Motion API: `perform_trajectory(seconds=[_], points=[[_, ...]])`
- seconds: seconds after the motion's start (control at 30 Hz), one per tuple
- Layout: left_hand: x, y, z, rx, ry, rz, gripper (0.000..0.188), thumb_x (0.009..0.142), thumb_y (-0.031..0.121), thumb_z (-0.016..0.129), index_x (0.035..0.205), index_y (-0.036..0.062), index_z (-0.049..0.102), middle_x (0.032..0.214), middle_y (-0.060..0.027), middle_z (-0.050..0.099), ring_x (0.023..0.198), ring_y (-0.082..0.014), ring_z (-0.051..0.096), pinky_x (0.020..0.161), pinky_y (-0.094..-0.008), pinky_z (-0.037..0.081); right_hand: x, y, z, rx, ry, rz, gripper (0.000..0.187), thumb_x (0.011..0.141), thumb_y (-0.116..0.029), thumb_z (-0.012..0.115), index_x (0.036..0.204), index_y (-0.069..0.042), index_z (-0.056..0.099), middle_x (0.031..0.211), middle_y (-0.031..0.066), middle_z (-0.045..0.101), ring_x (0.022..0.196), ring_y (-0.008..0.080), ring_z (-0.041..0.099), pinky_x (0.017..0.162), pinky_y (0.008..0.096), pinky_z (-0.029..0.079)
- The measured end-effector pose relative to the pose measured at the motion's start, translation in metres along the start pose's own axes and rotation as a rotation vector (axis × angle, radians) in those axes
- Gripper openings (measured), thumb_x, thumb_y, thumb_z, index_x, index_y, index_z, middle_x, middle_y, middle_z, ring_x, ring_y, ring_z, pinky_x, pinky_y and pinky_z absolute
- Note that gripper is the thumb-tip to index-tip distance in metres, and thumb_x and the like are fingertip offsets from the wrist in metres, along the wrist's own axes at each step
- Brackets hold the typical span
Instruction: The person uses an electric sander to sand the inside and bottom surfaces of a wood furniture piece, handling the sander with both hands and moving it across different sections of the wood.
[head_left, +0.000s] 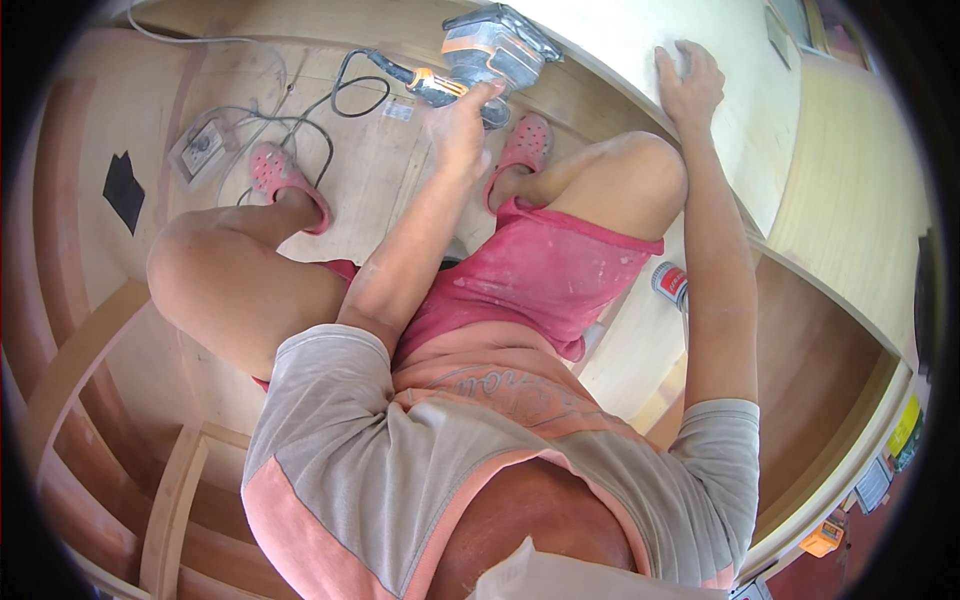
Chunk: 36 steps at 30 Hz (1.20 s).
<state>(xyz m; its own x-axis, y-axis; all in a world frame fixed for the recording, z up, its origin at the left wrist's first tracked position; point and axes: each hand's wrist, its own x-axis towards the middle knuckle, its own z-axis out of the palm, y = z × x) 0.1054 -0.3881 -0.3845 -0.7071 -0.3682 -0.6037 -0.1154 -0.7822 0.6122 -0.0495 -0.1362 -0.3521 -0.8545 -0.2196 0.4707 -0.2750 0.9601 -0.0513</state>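
Note:
My left hand (458, 130) grips a dusty blue-grey and orange power sander (500, 50), its thumb side showing near the handle and most fingers hidden behind. The sander is raised beside a pale wooden panel, and its black cord (352, 82) curls off to the left. My right hand (692, 85) rests on the whitish face of the panel (740, 130), with fingers apart and nothing held. That panel stretches along the upper right.
A small tin with a red label (668, 282) stands by my right knee. Cables and a switch plate (203, 147) lie to the left. Wooden frame ribs (175, 505) rise at lower left. An orange tool (824, 538) sits beyond the cabinet edge at lower right.

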Motion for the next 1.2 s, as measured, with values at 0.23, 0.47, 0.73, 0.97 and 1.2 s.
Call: perform_trajectory(seconds=[0.23,0.47,0.73,0.97,1.2], points=[[0.013,0.006,-0.006,-0.047,-0.034,-0.012,0.043,0.066,0.011,0.071,0.104,0.0078,0.050,0.093,-0.0055,0.056,0.083,-0.0183,0.056,0.065,-0.0381,0.047,-0.001,0.006,0.003,0.081,-0.083,0.063,0.048,0.077,-0.047,0.063,0.110,-0.013,0.061,0.123,0.0086,0.055,0.115,0.0319,0.045,0.096,0.0482,0.034],[0.026,0.027,-0.015,-0.014,-0.022,-0.013,0.033,0.069,0.016,0.068,0.098,0.0065,0.057,0.090,-0.0050,0.057,0.080,-0.0187,0.056,0.068,-0.0406,0.047,-0.001,0.008,0.006,0.131,-0.055,0.053,0.048,0.076,-0.047,0.064,0.109,-0.014,0.062,0.119,0.0102,0.057,0.112,0.0330,0.047,0.095,0.0481,0.036],[0.033,-0.009,-0.026,-0.067,-0.149,-0.112,0.037,0.069,0.016,0.071,0.101,0.0071,0.055,0.092,-0.0060,0.057,0.082,-0.0205,0.057,0.071,-0.0442,0.048,0.002,0.006,0.005,0.126,-0.052,0.017,0.044,0.076,-0.046,0.064,0.108,-0.015,0.062,0.117,0.0082,0.058,0.111,0.0323,0.049,0.094,0.0467,0.037],[0.056,-0.060,-0.050,-0.123,-0.162,-0.186,0.038,0.070,0.021,0.071,0.102,0.0084,0.055,0.095,-0.0063,0.058,0.087,-0.0211,0.057,0.075,-0.0460,0.048,0.000,0.010,-0.002,0.062,-0.080,0.041,0.043,0.077,-0.044,0.064,0.108,-0.014,0.061,0.118,0.0074,0.058,0.111,0.0310,0.049,0.095,0.0459,0.037],[0.145,-0.069,-0.169,-0.313,0.005,-0.342,0.051,0.070,0.011,0.068,0.117,0.0097,0.046,0.108,-0.0097,0.055,0.098,-0.0263,0.053,0.088,-0.0552,0.043,0.004,0.003,-0.002,0.052,-0.077,-0.027,0.042,0.078,-0.039,0.066,0.108,-0.010,0.060,0.114,0.0092,0.060,0.110,0.0292,0.051,0.096,0.0421,0.037]])
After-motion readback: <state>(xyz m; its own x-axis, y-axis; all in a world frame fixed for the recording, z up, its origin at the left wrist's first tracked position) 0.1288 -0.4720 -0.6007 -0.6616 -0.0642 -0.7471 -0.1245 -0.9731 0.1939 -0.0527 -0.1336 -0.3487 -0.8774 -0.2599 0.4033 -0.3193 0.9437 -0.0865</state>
